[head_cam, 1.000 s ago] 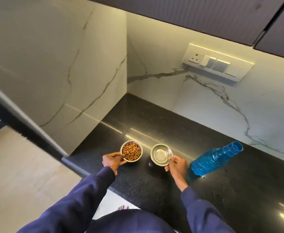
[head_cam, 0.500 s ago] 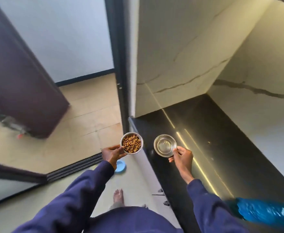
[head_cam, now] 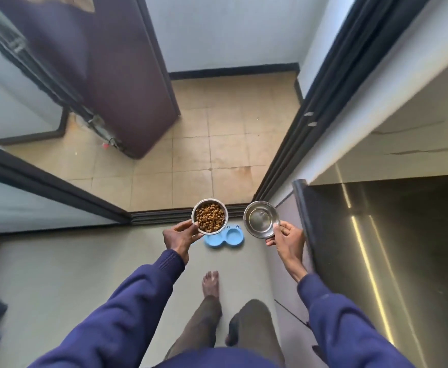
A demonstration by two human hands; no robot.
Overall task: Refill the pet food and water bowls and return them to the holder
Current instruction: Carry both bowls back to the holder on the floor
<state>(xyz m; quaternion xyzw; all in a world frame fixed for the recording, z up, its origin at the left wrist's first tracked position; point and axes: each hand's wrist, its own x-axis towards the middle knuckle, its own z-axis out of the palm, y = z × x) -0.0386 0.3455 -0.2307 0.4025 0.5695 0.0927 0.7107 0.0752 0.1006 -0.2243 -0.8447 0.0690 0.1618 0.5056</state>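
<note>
My left hand (head_cam: 179, 238) grips the rim of a steel food bowl (head_cam: 209, 216) filled with brown kibble. My right hand (head_cam: 287, 237) holds a second steel bowl (head_cam: 261, 219) by its near edge; it holds clear water. Both bowls are in the air at about waist height. Far below them, on the grey floor, lies the light blue two-ring holder (head_cam: 225, 237), its left ring partly hidden behind the food bowl.
The black counter (head_cam: 392, 248) runs along my right, its corner close to my right hand. A dark sliding-door track (head_cam: 180, 214) crosses the floor just beyond the holder, with beige tiles past it. My bare foot (head_cam: 210, 284) stands just short of the holder.
I have turned left, away from the counter, carrying both bowls. The blue bottle has left the view, and the holder on the floor is now in sight.
</note>
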